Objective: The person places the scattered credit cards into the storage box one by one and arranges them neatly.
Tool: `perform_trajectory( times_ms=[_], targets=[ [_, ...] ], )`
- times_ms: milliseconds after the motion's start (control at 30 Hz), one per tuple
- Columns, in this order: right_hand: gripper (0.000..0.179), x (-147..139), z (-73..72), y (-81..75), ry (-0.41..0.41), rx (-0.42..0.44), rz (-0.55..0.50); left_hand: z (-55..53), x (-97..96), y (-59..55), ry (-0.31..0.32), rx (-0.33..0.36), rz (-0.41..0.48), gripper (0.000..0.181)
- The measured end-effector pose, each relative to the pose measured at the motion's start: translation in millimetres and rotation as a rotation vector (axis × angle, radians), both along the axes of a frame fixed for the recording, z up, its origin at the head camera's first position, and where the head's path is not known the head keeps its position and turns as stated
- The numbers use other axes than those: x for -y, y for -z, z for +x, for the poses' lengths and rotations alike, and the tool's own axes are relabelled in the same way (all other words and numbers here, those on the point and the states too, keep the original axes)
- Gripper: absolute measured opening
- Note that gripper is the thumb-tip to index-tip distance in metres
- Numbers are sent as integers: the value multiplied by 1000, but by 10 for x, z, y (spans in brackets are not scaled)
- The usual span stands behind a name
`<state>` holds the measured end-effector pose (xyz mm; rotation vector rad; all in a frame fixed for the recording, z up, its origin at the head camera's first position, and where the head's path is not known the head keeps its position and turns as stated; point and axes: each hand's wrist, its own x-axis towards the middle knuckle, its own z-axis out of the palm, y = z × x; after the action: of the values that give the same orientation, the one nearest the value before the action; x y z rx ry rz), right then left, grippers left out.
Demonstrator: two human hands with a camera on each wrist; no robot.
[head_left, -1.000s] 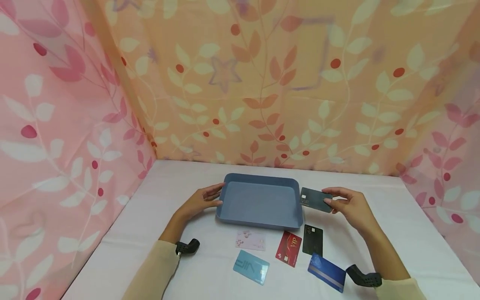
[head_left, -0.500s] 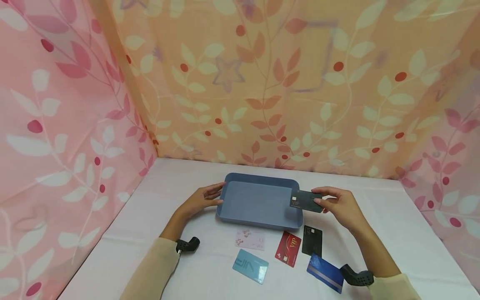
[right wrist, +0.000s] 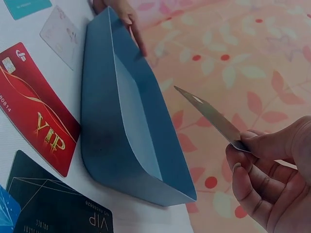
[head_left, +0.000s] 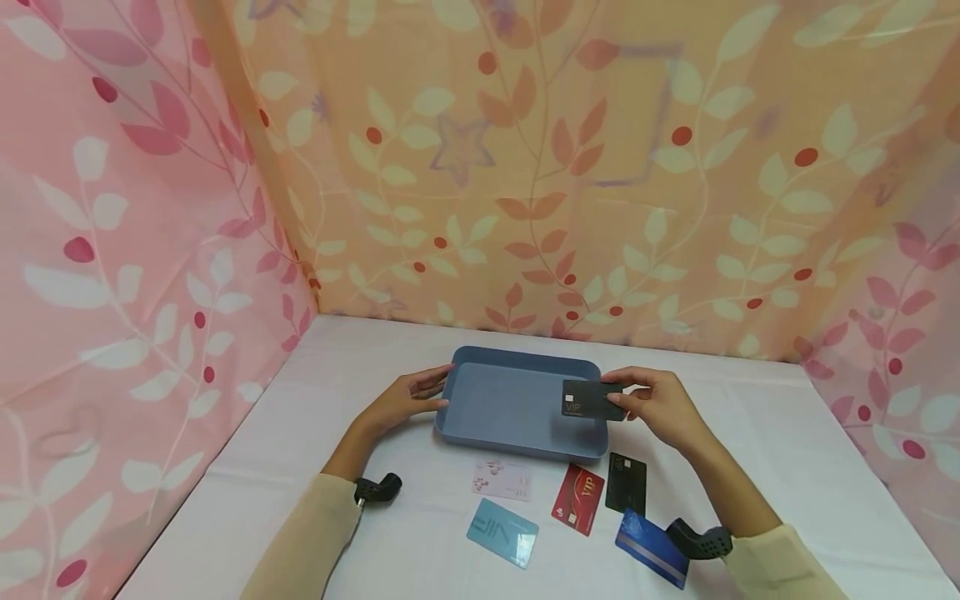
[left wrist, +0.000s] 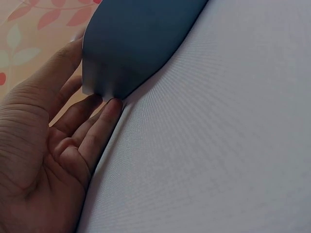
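Above the right side of the blue tray (head_left: 502, 408), my right hand (head_left: 656, 408) pinches a dark gray VIP card (head_left: 585, 402) by one end, leaving its chip (head_left: 569, 398) uncovered; my spread left hand (head_left: 401, 404) touches the tray's left end, seemingly steadying it.

"What sort of place is this?"
"A fabric-walled booth (head_left: 405, 242): orange leafy cloth (head_left: 555, 108) across the frame's top, pink cloth (head_left: 45, 350) at left, a white-covered table (head_left: 420, 542) at bottom centre."
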<state>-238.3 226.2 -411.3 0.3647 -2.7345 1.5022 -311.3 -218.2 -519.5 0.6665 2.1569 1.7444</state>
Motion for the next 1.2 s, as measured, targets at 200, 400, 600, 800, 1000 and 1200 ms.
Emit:
perform_trajectory(
  times_ms=[200, 400, 600, 800, 1000, 1200],
  targets=[
    [29, 71, -70, 31, -7, -1, 17, 9, -41, 20, 8, -19, 6, 72],
    [28, 130, -110, 85, -15, -7, 28, 10, -90, 69, 23, -4, 3, 72],
    [26, 256, -185, 111, -41, -27, 30, -14, -51, 70, 29, 11, 13, 74],
    [25, 402, -302, 100, -56, -51, 32, -51, -24, 5, 17, -2, 5, 74],
    [25, 526, -373, 132, -58, -44, 69, -17, -2, 19, 18, 10, 9, 73],
    [24, 636, -447, 118, -80, -77, 75, -6, 25, 9, 5, 13, 11, 72]
  ],
)
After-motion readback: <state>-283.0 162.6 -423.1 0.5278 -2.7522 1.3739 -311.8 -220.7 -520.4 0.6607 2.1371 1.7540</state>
